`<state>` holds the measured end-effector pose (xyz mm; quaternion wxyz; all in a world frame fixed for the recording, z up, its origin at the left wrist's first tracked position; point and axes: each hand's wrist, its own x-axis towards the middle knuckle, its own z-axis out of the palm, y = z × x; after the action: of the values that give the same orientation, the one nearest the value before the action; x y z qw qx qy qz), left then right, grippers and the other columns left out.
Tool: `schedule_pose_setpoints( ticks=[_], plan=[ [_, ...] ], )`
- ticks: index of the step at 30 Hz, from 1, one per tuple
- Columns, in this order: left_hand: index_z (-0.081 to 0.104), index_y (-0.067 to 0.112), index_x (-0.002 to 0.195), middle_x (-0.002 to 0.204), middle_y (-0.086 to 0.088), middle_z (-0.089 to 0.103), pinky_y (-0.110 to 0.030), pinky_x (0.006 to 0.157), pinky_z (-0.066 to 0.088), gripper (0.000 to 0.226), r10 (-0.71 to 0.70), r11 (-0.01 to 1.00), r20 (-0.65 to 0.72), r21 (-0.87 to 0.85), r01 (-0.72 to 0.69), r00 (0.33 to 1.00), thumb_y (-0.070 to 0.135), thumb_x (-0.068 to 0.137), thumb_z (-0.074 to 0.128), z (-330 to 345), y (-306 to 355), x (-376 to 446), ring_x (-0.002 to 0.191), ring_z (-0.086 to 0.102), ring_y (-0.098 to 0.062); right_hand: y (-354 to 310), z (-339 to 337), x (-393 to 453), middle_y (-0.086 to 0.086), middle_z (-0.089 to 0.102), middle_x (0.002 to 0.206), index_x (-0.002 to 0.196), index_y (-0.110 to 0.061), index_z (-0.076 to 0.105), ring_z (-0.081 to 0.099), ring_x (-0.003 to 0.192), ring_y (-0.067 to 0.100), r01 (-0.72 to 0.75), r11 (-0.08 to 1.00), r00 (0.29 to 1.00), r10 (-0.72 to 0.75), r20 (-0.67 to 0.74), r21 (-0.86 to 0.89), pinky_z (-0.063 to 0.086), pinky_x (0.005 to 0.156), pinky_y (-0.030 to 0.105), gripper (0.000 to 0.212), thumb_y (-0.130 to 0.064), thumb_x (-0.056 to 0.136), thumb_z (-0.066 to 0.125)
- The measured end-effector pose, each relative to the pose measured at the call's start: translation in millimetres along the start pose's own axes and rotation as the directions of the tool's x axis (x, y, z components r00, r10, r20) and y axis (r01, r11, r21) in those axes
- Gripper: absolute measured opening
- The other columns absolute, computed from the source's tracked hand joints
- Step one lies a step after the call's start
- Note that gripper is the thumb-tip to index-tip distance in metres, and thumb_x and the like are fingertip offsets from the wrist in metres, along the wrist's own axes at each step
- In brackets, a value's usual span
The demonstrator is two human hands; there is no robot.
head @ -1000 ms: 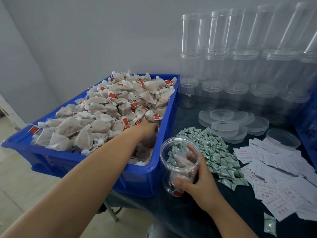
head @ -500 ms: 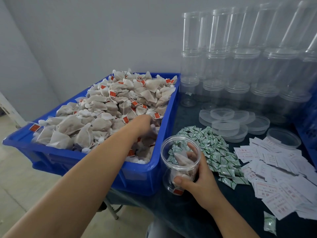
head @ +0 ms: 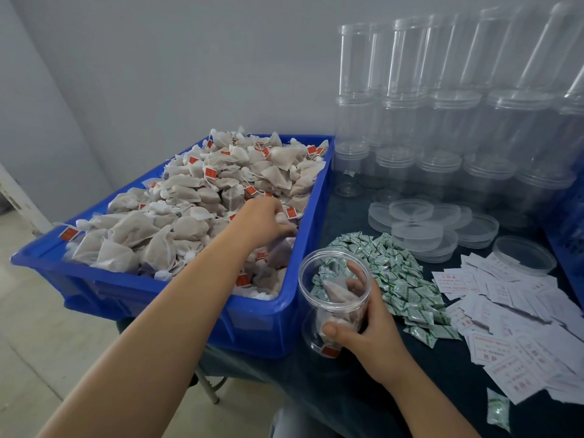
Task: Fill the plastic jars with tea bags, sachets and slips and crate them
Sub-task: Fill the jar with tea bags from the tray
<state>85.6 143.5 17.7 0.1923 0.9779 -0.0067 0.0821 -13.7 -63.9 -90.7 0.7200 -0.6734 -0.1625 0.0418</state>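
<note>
The left hand (head: pixel 264 221) is extended into the near right part of the blue crate (head: pixel 262 324), its fingers curled down among the tea bags (head: pixel 189 213); a white bag shows at its fingertips, but whether the grip has closed on it cannot be told. The crate stands on the left of the dark worktop (head: pixel 442 374), with its left end overhanging the floor, and is heaped with pale pyramid-shaped tea bags bearing red tags. The right hand (head: pixel 369 333) has a firm grip on an open plastic jar (head: pixel 335 292), thumb across the near wall and fingers wrapped round the far side. The jar stands upright on the worktop just beside the crate's near right corner and holds a few tea bags, with one red tag visible at its base. Immediately right of the jar lies a heap of green-and-white sachets (head: pixel 398 279), touching a spread of white printed slips (head: pixel 512 320) further right. One stray sachet (head: pixel 497 412) lies apart near the bottom right edge. Behind the sachets sits a cluster of clear lids (head: pixel 417 222), some overlapping, with one more lid (head: pixel 524 254) by the slips. Stacked empty jars (head: pixel 442 121) stand in rows against the wall at the rear right.
</note>
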Motion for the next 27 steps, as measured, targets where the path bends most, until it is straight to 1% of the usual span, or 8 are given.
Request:
schedule_pose_setpoints(
  ticks=[3,6,12,16,19,21,24,27],
  plan=[
    [0.053,0.016,0.077,0.073,0.003,0.053,-0.022,0.052,0.032,0.028,-0.014,0.999,-0.124,-0.046,0.008,0.992,0.035,0.078,0.073,-8.2,3.4,-1.7,0.065,0.047,-0.011,-1.5,1.1,-0.1,-0.022,0.054,0.126,0.13,-0.043,0.046,0.057,0.112,-0.015,-0.002,1.0,1.0,0.001,0.01,0.011,0.047,0.082,0.006,0.094,-0.039,0.045,0.085],
    [0.052,0.019,0.081,0.074,0.006,0.054,-0.019,0.054,0.033,0.025,0.011,0.993,-0.237,-0.109,-0.038,0.971,0.034,0.081,0.071,-25.3,11.5,-7.9,0.065,0.048,-0.005,0.8,-0.8,0.2,-0.037,0.059,0.116,0.13,-0.046,0.045,0.056,0.113,-0.015,0.001,1.0,1.0,-0.001,0.01,0.0,0.047,0.082,0.005,0.093,-0.039,0.046,0.085],
    [0.058,0.016,0.09,0.076,0.016,0.053,-0.009,0.061,0.04,0.017,0.257,0.931,-0.356,-0.156,-0.329,0.898,0.028,0.084,0.069,-50.0,50.5,-40.2,0.068,0.05,0.0,0.3,0.0,2.7,-0.043,0.058,0.112,0.13,-0.044,0.045,0.057,0.112,-0.015,0.015,1.0,1.0,-0.015,0.009,0.004,0.047,0.082,0.005,0.091,-0.039,0.048,0.084],
    [0.059,0.02,0.09,0.077,0.018,0.053,-0.01,0.068,0.043,0.012,0.426,0.851,-0.315,-0.18,-0.494,0.848,0.023,0.084,0.068,-45.7,73.1,-67.0,0.075,0.052,0.001,0.3,1.5,1.7,-0.042,0.059,0.112,0.129,-0.039,0.047,0.059,0.111,-0.013,0.028,1.0,1.0,-0.028,0.007,0.006,0.048,0.082,0.007,0.087,-0.035,0.05,0.084],
    [0.064,0.014,0.095,0.084,0.007,0.061,-0.021,0.07,0.047,0.015,0.53,0.798,-0.22,-0.197,-0.57,0.819,0.023,0.083,0.066,-36.5,80.1,-80.0,0.077,0.055,-0.008,1.4,0.8,2.3,-0.035,0.062,0.111,0.129,-0.038,0.048,0.063,0.109,-0.005,0.032,0.999,0.999,-0.032,0.009,0.019,0.052,0.082,0.013,0.084,-0.022,0.055,0.086],
    [0.066,0.009,0.095,0.089,0.0,0.065,-0.024,0.071,0.045,0.017,0.591,0.77,-0.161,-0.181,-0.612,0.791,0.021,0.084,0.067,-30.2,79.9,-84.0,0.079,0.056,-0.009,1.8,0.6,2.8,-0.033,0.063,0.108,0.129,-0.036,0.048,0.064,0.107,-0.003,0.031,0.999,0.999,-0.031,0.009,0.027,0.052,0.082,0.015,0.084,-0.025,0.054,0.085],
    [0.066,0.007,0.096,0.092,-0.001,0.065,-0.019,0.073,0.043,0.016,0.615,0.768,-0.091,-0.158,-0.621,0.783,0.017,0.084,0.07,-22.8,75.9,-86.1,0.08,0.054,-0.007,3.2,1.0,4.3,-0.029,0.064,0.11,0.128,-0.037,0.049,0.063,0.108,-0.003,0.042,0.999,0.999,-0.042,-0.001,0.023,0.051,0.082,0.013,0.084,-0.032,0.051,0.083],
    [0.066,0.011,0.098,0.095,0.003,0.062,-0.016,0.076,0.041,0.016,0.612,0.783,-0.009,-0.132,-0.608,0.791,0.018,0.084,0.07,-16.5,71.6,-86.7,0.083,0.051,-0.005,6.0,0.0,6.9,-0.014,0.068,0.11,0.113,-0.049,0.058,0.067,0.105,0.007,0.077,0.997,0.997,-0.077,-0.003,-0.006,0.054,0.082,0.021,0.068,-0.028,0.054,0.084]
  ],
)
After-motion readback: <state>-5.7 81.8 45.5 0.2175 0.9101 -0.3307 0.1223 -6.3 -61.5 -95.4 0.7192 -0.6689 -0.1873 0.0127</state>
